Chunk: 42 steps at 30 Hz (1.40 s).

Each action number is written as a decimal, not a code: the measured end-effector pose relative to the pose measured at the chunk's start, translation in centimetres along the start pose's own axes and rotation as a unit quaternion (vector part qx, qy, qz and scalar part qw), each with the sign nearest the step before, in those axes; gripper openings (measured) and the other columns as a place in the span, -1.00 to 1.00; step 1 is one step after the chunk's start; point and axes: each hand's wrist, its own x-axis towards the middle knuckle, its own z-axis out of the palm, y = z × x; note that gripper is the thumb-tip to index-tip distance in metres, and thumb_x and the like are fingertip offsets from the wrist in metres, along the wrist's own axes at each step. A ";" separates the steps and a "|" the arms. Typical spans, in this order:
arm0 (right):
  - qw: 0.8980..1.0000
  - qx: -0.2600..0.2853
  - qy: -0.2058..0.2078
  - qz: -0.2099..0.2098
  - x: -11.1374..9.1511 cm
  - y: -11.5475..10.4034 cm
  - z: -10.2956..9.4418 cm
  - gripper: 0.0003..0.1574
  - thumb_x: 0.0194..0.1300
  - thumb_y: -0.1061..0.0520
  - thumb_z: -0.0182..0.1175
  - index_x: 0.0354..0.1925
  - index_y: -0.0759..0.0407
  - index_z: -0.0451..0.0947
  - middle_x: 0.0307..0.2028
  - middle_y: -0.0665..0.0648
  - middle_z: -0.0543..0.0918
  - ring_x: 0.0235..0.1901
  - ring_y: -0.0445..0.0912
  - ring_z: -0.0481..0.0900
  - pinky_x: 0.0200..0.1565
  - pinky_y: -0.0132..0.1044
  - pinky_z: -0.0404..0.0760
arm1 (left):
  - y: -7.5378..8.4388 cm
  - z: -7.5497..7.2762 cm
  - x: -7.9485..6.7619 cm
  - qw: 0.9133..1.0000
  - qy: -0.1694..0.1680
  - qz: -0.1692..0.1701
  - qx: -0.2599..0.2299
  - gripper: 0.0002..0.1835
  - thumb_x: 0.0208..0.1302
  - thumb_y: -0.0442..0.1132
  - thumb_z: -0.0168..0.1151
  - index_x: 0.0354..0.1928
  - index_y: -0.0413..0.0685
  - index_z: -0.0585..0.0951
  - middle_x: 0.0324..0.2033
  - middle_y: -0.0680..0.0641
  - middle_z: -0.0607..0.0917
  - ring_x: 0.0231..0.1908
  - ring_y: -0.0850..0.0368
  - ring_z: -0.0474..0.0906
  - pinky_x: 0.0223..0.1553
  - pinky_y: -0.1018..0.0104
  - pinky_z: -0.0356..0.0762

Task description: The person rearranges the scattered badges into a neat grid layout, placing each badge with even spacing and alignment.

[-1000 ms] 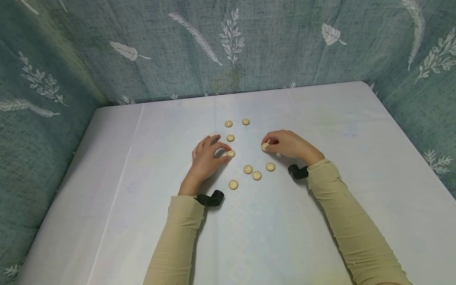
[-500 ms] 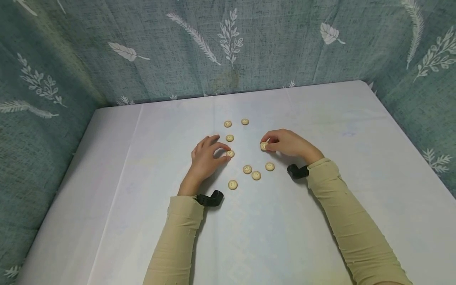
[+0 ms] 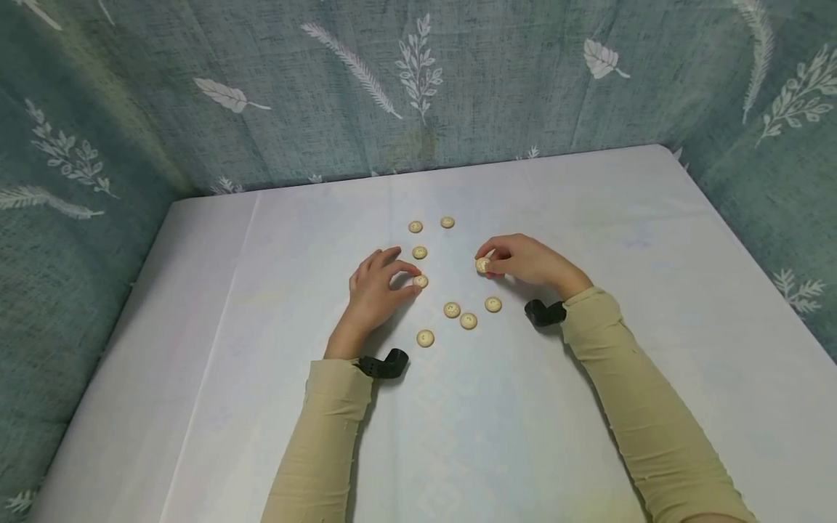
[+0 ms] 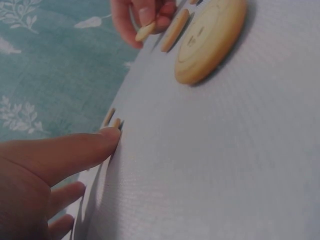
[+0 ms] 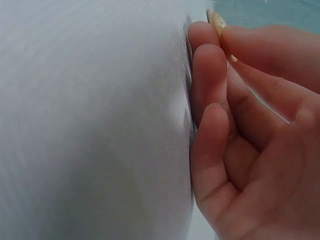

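My left hand (image 3: 375, 294) pinches a round beige button (image 3: 421, 281) between thumb and index finger, low over the white tabletop, its other fingers spread. In the left wrist view the thumb (image 4: 95, 150) covers most of that button. Another button is in my right hand (image 3: 528, 260), gripped by thumb and fingertips and tipped up slightly. The right wrist view shows this held button (image 5: 218, 26) edge-on, with the remaining fingers curled beside the cloth. Just beyond the left fingertips lies a loose button (image 3: 420, 252).
Two buttons lie farther back, a left one (image 3: 415, 226) and a right one (image 3: 447, 222). Nearer me are several more, among them a close pair (image 3: 460, 315) and a front one (image 3: 425, 338). Leaf-patterned green curtains (image 3: 281, 131) border the white table (image 3: 196, 407).
My right hand has shifted slightly away from me and to the left with its button. The left hand keeps its pinch in place. The whole head view has drifted a little.
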 end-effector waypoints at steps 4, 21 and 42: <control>1.000 0.008 -0.003 -0.006 0.3 -0.1 0.0 -0.69 0.28 0.14 0.00 0.00 0.07 0.45 -0.37 0.05 0.61 -0.31 -0.07 0.46 -0.19 -0.21 0.33 | -0.2 -0.1 -0.2 1.000 0.004 -0.004 0.001 -0.79 0.09 0.00 0.22 -0.20 0.23 0.58 0.27 0.03 0.19 0.31 0.00 -0.17 0.17 -0.06 -0.25; 1.000 0.018 0.018 0.014 0.4 -0.2 0.1 -0.64 0.25 0.15 0.07 0.03 0.10 0.46 -0.34 0.04 0.61 -0.32 -0.08 0.45 -0.25 -0.22 0.35 | -0.3 -0.2 -0.2 1.000 0.001 0.002 -0.003 -0.78 0.09 -0.01 0.23 -0.19 0.21 0.58 0.27 0.02 0.19 0.31 0.00 -0.16 0.17 -0.06 -0.25; 0.997 0.030 0.054 0.044 0.4 -0.3 0.5 -0.65 0.24 0.13 0.08 0.02 0.07 0.47 -0.31 0.06 0.59 -0.36 -0.06 0.41 -0.32 -0.23 0.37 | -0.1 -0.1 0.1 1.000 0.001 0.003 -0.005 -0.79 0.09 0.00 0.23 -0.21 0.22 0.58 0.27 0.02 0.19 0.31 0.01 -0.17 0.17 -0.05 -0.25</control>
